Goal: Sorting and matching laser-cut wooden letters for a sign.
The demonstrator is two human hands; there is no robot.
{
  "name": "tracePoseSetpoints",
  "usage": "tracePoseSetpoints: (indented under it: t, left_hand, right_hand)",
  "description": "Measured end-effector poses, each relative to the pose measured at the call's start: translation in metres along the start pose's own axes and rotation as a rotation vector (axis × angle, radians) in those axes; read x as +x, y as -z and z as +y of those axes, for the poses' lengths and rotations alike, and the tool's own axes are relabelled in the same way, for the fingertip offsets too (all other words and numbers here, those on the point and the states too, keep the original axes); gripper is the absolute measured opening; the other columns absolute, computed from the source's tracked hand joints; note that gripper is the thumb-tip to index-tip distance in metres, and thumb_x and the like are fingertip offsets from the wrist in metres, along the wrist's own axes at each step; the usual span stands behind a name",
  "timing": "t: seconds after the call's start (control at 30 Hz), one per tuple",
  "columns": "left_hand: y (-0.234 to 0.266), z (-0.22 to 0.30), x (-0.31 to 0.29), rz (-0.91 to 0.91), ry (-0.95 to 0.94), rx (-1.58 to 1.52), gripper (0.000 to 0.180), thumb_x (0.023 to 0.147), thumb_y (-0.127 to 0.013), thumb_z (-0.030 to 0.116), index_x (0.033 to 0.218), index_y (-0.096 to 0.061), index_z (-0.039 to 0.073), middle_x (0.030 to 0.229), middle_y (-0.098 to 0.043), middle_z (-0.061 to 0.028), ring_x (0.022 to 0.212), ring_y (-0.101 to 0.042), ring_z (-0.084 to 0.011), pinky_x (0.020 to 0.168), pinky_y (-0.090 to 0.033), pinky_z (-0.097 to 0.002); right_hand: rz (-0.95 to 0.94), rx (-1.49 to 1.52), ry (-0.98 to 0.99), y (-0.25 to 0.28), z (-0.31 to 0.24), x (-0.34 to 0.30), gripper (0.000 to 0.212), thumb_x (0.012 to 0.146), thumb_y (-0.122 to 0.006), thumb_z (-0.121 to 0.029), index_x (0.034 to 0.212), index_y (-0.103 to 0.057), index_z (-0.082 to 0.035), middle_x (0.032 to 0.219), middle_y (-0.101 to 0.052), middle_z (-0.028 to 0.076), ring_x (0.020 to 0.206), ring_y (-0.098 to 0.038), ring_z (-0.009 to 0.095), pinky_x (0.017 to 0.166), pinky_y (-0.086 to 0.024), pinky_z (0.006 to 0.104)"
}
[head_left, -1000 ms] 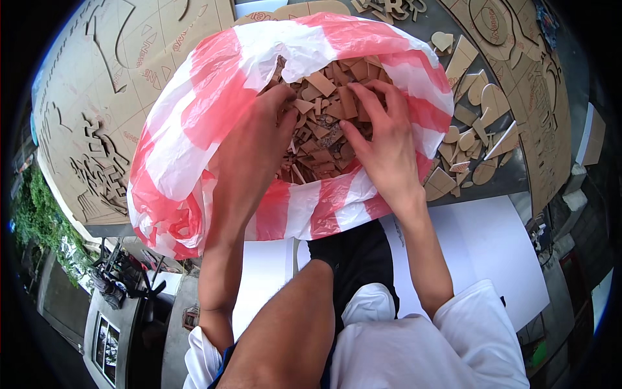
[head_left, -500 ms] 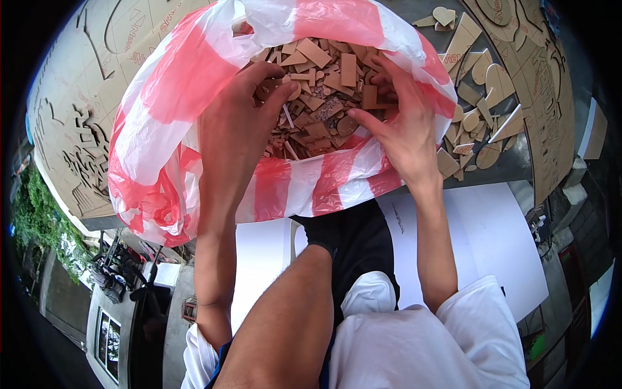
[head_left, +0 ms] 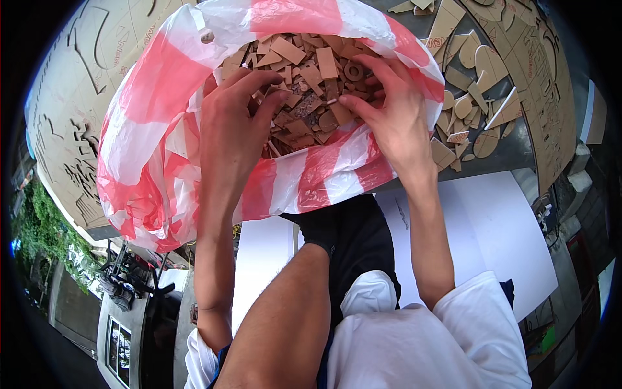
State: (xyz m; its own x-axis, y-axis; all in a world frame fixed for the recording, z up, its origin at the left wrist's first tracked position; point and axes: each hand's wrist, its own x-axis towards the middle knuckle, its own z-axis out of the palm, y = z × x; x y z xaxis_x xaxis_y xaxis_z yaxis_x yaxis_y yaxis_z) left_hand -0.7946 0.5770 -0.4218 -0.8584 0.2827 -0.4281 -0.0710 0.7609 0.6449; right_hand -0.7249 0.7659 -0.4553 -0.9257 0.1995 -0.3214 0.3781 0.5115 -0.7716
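A red-and-white striped plastic bag lies with its mouth wide, filled with small brown flat offcuts of many shapes. Inside its left side, my left hand hovers over the pieces, thumb and index finger curved and apart. My right hand reaches in from the right, its index finger beside a ring-shaped piece. Its thumb tip is near a small pale piece. Both hands' remaining fingers are partly hidden, and I see nothing clearly gripped in either.
Loose brown and white-edged offcuts are scattered right of the bag. Brown covered sheets with cut-out shapes lie at the left and far right. White sheets are below the table edge, beside my legs.
The view has shifted slightly, so bag and hands sit a little further left. Pieces between my hands have been stirred; a ring-shaped piece now shows by my right index finger.
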Motion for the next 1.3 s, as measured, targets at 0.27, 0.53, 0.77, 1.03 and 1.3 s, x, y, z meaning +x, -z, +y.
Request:
tracePoseSetpoints:
  t: [0.27, 0.53, 0.77, 1.03, 1.3]
  left_hand:
    - [-0.006, -0.007, 0.002, -0.017, 0.076, -0.198, 0.022, 0.086, -0.063, 0.008, 0.107, -0.068, 0.001, 0.089, -0.072, -0.0119, 0.072, -0.067, -0.0173, 0.07, -0.052, -0.0298]
    - [-0.003, -0.014, 0.0, 0.007, 0.089, -0.19, 0.021, 0.087, -0.063, 0.007, 0.106, -0.069, 0.001, 0.087, -0.072, -0.0108, 0.074, -0.067, -0.015, 0.069, -0.052, -0.0289]
    - [0.004, -0.013, 0.0, -0.005, 0.12, -0.113, 0.021, 0.086, -0.064, 0.008, 0.105, -0.07, 0.003, 0.082, -0.071, -0.0094, 0.071, -0.066, -0.0141, 0.066, -0.051, -0.0292]
    - [0.005, -0.01, -0.004, 0.035, 0.034, 0.051, 0.019, 0.088, -0.062, 0.011, 0.103, -0.07, 0.004, 0.084, -0.069, -0.011, 0.071, -0.066, -0.0193, 0.068, -0.051, -0.0316]
    - [-0.029, 0.01, -0.021, 0.074, -0.291, 0.296, 0.065, 0.067, -0.081, 0.009, 0.126, -0.055, 0.014, 0.132, -0.042, -0.0149, 0.122, -0.039, -0.0377, 0.095, -0.042, -0.0444]
  right_hand:
    - [-0.026, -0.17, 0.087, -0.001, -0.001, -0.011, 0.062, 0.072, -0.077, -0.008, 0.126, -0.048, 0.001, 0.112, -0.054, 0.023, 0.098, -0.06, 0.04, 0.087, -0.05, 0.0466]
    - [0.105, -0.08, 0.089, -0.013, -0.002, -0.005, 0.048, 0.079, -0.074, -0.014, 0.119, -0.053, 0.001, 0.105, -0.061, 0.022, 0.096, -0.062, 0.038, 0.082, -0.051, 0.0449]
    - [0.111, -0.103, 0.063, -0.015, -0.002, 0.001, 0.038, 0.079, -0.073, -0.013, 0.111, -0.058, 0.002, 0.095, -0.066, 0.02, 0.09, -0.064, 0.036, 0.079, -0.052, 0.0438]
    - [0.06, -0.098, 0.086, -0.012, 0.004, 0.0, 0.035, 0.077, -0.074, -0.012, 0.107, -0.061, 0.004, 0.093, -0.066, 0.021, 0.089, -0.064, 0.035, 0.08, -0.051, 0.0437]
    - [-0.003, -0.248, 0.209, -0.005, 0.003, -0.014, 0.059, 0.071, -0.073, -0.004, 0.124, -0.048, 0.004, 0.113, -0.057, 0.024, 0.105, -0.054, 0.041, 0.094, -0.045, 0.0473]
